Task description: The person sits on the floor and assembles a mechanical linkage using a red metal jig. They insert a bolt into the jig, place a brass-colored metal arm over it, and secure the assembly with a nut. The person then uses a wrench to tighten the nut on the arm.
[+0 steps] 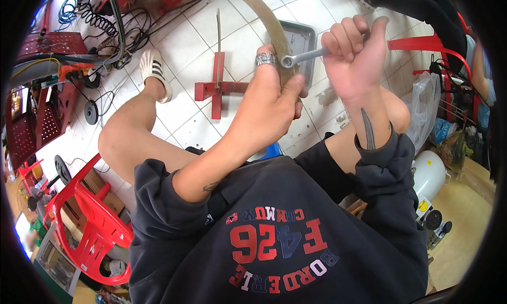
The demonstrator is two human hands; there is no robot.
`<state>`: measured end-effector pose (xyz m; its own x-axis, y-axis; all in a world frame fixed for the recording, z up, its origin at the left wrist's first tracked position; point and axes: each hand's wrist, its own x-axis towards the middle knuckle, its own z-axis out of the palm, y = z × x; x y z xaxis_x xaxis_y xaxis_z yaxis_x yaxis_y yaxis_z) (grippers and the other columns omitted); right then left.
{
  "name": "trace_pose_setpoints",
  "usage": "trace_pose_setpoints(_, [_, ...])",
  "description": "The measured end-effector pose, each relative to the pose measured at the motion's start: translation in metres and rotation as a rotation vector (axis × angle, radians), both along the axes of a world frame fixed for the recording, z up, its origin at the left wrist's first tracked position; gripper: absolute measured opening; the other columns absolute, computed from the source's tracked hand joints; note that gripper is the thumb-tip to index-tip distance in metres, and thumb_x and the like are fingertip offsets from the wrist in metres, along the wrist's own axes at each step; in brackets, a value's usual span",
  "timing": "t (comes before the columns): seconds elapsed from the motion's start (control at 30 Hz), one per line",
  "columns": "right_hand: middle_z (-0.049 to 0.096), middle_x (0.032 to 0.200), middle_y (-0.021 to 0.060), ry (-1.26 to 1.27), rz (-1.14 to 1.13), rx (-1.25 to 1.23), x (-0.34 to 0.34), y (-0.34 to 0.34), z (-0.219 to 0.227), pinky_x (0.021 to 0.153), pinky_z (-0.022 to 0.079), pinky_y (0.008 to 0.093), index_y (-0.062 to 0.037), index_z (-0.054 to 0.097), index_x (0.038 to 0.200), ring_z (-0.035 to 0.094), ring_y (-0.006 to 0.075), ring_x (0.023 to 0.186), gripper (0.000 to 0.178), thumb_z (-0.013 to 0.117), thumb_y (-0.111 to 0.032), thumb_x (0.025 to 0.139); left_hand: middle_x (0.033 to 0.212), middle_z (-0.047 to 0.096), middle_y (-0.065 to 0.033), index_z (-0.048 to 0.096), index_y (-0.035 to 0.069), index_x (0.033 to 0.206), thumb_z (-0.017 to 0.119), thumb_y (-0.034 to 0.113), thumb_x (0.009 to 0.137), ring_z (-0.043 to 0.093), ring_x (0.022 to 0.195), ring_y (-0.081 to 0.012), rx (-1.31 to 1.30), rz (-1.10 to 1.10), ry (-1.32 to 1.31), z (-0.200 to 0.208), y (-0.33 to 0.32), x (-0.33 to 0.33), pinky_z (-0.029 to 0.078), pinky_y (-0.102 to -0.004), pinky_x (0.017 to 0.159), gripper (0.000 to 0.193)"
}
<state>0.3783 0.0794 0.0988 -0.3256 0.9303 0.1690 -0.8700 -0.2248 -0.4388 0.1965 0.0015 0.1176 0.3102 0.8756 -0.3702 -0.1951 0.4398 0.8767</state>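
My left hand (272, 93) is closed around the lower part of a curved, brownish-gold metal band (266, 19) that rises out of the upper edge of the view. A wide silver ring sits on one of its fingers. My right hand (351, 53) grips the shaft of a silver wrench (311, 55), thumb pointing outward. The wrench's round end lies against the band, just beside my left fingers; whether it sits on a nut there is too small to tell.
On the tiled floor, a red metal stand (216, 93) with an upright rod is between my legs, and a grey tray (309, 35) lies behind my hands. Cables (140, 27) tangle at upper left. Red plastic chairs (97, 233) flank me. Another person (443, 13) is at upper right.
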Motion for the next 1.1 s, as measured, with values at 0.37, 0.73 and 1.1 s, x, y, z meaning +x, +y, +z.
trace_pose_setpoints(0.37, [0.026, 0.052, -0.0051, -0.336, -0.232, -0.403, -0.017, 0.01, 0.013, 0.042, 0.022, 0.0277, -0.0167, 0.046, 0.074, 0.021, 0.01, 0.042, 0.049, 0.035, -0.049, 0.109, 0.087, 0.058, -0.008, 0.022, -0.003, 0.144, 0.049, 0.007, 0.103, 0.057, 0.064, -0.0116, -0.038, -0.087, 0.009, -0.004, -0.01, 0.001, 0.047, -0.0271, 0.056, 0.05])
trace_pose_setpoints(0.73, [0.025, 0.051, -0.0062, -0.381, -0.463, -0.457, -0.028, 0.003, 0.024, 0.041, 0.023, 0.028, -0.019, 0.044, 0.07, 0.021, 0.0098, 0.04, 0.048, 0.042, -0.051, 0.106, 0.098, 0.057, -0.0115, 0.021, -0.001, 0.139, 0.045, 0.007, 0.106, 0.064, 0.073, -0.0175, -0.094, 0.014, -0.179, 0.005, -0.01, 0.006, 0.051, -0.0285, 0.063, 0.042])
trace_pose_setpoints(1.1, [0.029, 0.056, -0.0046, -0.521, -0.374, -0.277, -0.027, 0.014, 0.026, 0.042, 0.031, 0.028, -0.0185, 0.043, 0.078, 0.029, 0.0092, 0.043, 0.044, 0.043, -0.053, 0.106, 0.099, 0.056, -0.0129, 0.017, -0.001, 0.143, 0.046, 0.007, 0.106, 0.06, 0.068, -0.0166, -0.056, -0.074, -0.15, 0.005, -0.005, -0.004, 0.05, -0.0279, 0.057, 0.047])
